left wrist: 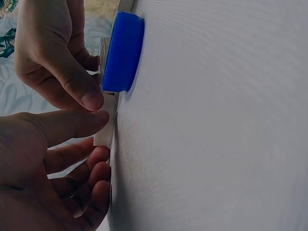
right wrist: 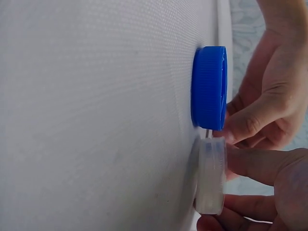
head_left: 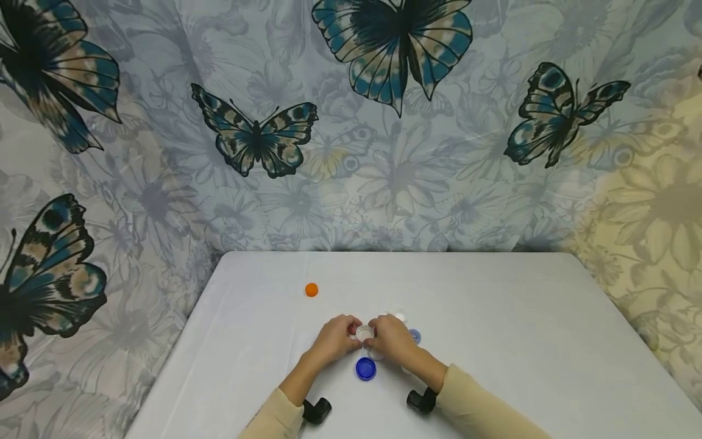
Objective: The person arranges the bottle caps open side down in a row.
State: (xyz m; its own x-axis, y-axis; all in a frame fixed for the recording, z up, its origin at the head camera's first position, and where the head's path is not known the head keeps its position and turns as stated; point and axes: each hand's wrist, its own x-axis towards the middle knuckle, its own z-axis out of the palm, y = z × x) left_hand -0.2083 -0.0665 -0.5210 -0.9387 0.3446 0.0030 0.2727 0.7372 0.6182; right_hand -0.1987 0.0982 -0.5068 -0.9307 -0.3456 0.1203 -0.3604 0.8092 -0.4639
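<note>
A round white bottle cap point(head_left: 364, 333) sits low over the table between both hands. My left hand point(head_left: 336, 338) has thumb and fingers at its left side, and in the left wrist view the white cap point(left wrist: 104, 131) shows between them. From the other side, my right hand point(head_left: 392, 338) grips it with curled thumb and fingers. A translucent cap point(right wrist: 211, 175) stands on the table close by the right hand, partly covered by it in the head view. Nearer the person lies a dark blue cap point(head_left: 365, 369), its hollow side up and its ribbed edge point(right wrist: 208, 89) visible.
A light blue cap point(head_left: 415, 336) lies just right of the right hand. Behind that hand, a whitish cap point(head_left: 399, 316) shows in part. An orange cap point(head_left: 311, 289) lies apart toward the back left of the white table point(head_left: 493, 305). A butterfly-patterned wall covering point(head_left: 406, 183) borders the table.
</note>
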